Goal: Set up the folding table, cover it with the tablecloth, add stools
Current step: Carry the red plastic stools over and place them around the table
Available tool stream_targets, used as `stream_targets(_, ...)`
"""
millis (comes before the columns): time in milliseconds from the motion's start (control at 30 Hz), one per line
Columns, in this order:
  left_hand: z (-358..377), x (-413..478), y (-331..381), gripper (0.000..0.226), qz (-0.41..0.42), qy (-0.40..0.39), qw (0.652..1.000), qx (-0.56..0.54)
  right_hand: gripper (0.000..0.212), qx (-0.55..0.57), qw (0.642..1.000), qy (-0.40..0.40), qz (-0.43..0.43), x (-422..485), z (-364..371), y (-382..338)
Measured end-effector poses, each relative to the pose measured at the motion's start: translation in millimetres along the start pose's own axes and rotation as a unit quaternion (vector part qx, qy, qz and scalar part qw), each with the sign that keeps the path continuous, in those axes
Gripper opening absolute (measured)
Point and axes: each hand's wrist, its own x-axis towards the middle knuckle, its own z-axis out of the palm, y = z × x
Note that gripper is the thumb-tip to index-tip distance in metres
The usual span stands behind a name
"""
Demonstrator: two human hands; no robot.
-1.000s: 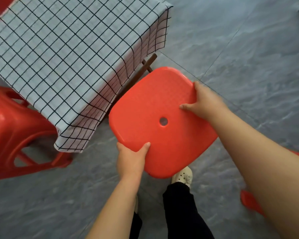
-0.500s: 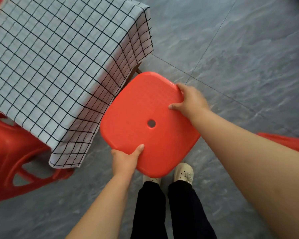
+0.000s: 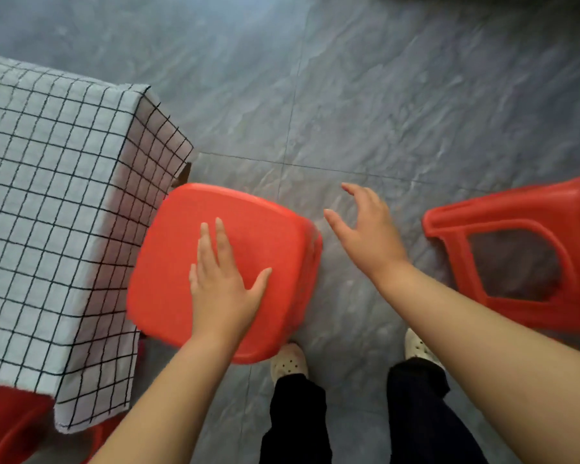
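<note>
— At the corner draped in pale, black-gridded tablecloth: seeing red square-seated plastic stool on grey tiled floor, just beside the hanging cloth, maybe touching. Looks like the placing step, nearly done.

— Agreed. Pressing on the seat with left hand: palm flat, fingers straight, thumb splayed, gripping nothing. Clear of the stool with right hand: fingers spread, lightly bent, empty, hovering just beside the seat's right edge.

— Tips for finishing?

— Push straight down, feel for rocking. Can't see the legs from up here, so can't tell whether all sit flat. Then slide, don't lift. Keep the seat rim off the cloth hem; otherwise likely to drag the tablecloth askew. Mind dark wooden table leg peeking out just behind the seat's far corner.

— Foot clearance?

— Tight. Watch white perforated shoe at the seat's near edge; touching or tucked under, can't tell. Step back before shoving.

— Other stools?

— Second red plastic stool off to the right, well apart; probably next up. Sliver of third red stool at lower left, partly hidden behind the cloth corner.
</note>
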Motion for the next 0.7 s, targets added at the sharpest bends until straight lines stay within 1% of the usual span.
stream_targets(133, 15.0, 15.1, 80.9, 0.098, 0.099, -0.018, 0.995, 0.013, 0.057, -0.018, 0.996, 0.068, 0.048, -6.0, -68.2, 61.5)
stream_targets(300, 61.4, 6.2, 201.9, 0.094, 0.207, -0.042, 0.977, 0.031, 0.056, -0.013, 0.985, 0.135, 0.105, -17.3, -157.1, 150.6)
stream_targets(467, 126.8, -31.6, 331.2, 0.095, 0.261, -0.086, 0.961, 0.034, 0.056, 0.006, 0.967, 0.187, 0.173, -51.0, -247.5, 256.9)
stream_targets(633, 191.8, -70.6, 455.0, 0.094, 0.304, -0.134, 0.942, 0.037, 0.056, 0.008, 0.946, 0.189, 0.262, -105.5, -333.9, 375.2)
stream_targets(700, 217.2, -77.5, 498.1, 0.095, 0.310, -0.153, 0.937, 0.039, 0.057, 0.015, 0.928, 0.189, 0.321, -126.8, -359.4, 415.1)
